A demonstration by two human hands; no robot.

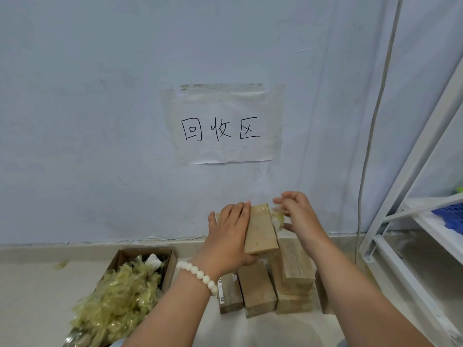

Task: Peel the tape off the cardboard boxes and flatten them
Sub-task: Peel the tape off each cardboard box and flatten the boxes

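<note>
Pale bluish wall (100,121) fills most of the view, with a paper sign (226,128) bearing three handwritten characters fixed to it under clear film. Below it runs a beige floor (32,296).

The left hand (230,236) has its grip clamped on a small cardboard box (260,229) raised in front of the wall. Its fingers lie straight along the box's left face, its thumb curls round the near end, and the back of the hand faces the camera. A bracelet (198,271) of white beads circles that wrist, and the forearm rises from the lower middle of the view. The right hand (298,216) sits just beside the box's far right corner, wrist bent. Its grip is closed in a pinch on a strip of yellowish tape (278,215) that has lifted off the box but still joins it, while the other fingers are loosely curled above.

Under the hands, more boxes (255,289) stand packed together on the floor against the wall's foot. To their left is an open carton (169,266), heaped with crumpled tape scraps (117,294) that spill over its near edge. One loose scrap (60,265) lies further left on the floor.

At the right stands a white metal rack (426,156), with a blue crate (449,214) on one shelf. A grey cable (375,121) hangs down the wall just beside the rack.
</note>
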